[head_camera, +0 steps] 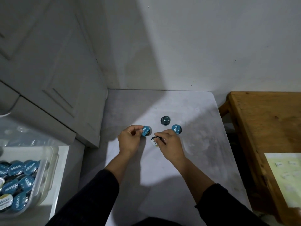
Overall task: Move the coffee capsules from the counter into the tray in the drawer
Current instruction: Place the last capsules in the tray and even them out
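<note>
On the grey counter (162, 160) my left hand (130, 141) pinches a blue-lidded coffee capsule (146, 131), tilted on its edge. My right hand (169, 143) pinches a white-lidded capsule (154, 141) just beside it. Two more capsules sit behind my hands: one upside down showing its grey base (165, 120), and one with its blue lid up (176, 129) touching the back of my right hand. The clear plastic tray (48, 162) in the open drawer at lower left holds several blue-lidded capsules and a couple of white ones.
A white cabinet (53, 75) stands at the left of the counter, above the drawer. A wooden table (263, 124) with a pale printed sheet (286, 178) sits right of the counter, across a narrow gap. A white wall closes the back.
</note>
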`<action>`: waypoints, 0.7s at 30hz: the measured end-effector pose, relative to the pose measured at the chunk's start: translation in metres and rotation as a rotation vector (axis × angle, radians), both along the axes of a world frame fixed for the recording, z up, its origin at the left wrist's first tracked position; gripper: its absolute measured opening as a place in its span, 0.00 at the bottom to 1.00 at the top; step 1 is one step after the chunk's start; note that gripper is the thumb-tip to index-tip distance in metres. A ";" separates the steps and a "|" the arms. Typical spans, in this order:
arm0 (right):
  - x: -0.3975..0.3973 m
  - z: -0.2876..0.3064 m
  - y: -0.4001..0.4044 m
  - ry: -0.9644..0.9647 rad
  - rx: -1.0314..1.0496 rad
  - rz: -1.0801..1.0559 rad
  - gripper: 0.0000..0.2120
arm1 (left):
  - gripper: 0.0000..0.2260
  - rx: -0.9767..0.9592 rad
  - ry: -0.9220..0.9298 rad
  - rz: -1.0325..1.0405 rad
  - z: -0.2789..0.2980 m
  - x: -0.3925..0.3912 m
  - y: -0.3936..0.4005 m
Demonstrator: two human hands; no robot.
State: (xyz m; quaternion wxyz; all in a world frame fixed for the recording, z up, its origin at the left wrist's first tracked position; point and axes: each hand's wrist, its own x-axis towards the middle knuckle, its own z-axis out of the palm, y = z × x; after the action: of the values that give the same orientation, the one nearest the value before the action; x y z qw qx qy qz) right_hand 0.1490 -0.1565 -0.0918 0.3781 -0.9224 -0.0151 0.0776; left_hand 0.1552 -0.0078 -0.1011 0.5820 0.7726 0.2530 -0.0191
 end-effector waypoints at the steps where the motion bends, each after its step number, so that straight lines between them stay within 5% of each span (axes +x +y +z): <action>1: -0.001 0.000 -0.001 0.014 0.002 -0.016 0.11 | 0.06 0.003 0.005 -0.005 -0.001 -0.001 0.001; 6: -0.006 0.001 -0.003 0.081 0.043 -0.068 0.10 | 0.08 -0.040 0.031 -0.003 0.001 -0.010 0.006; 15: -0.004 0.035 0.001 0.134 0.509 -0.215 0.12 | 0.07 -0.193 -0.044 -0.105 0.047 -0.023 0.023; 21: -0.007 0.089 0.017 0.129 0.695 -0.112 0.11 | 0.08 -0.155 -0.115 -0.223 0.106 -0.048 0.055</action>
State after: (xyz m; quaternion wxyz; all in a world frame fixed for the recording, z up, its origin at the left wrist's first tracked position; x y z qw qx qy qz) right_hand 0.1417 -0.1397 -0.0024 0.6733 -0.7311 0.0337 0.1050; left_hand 0.1074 0.0471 0.0047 0.6479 0.7483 0.1297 -0.0589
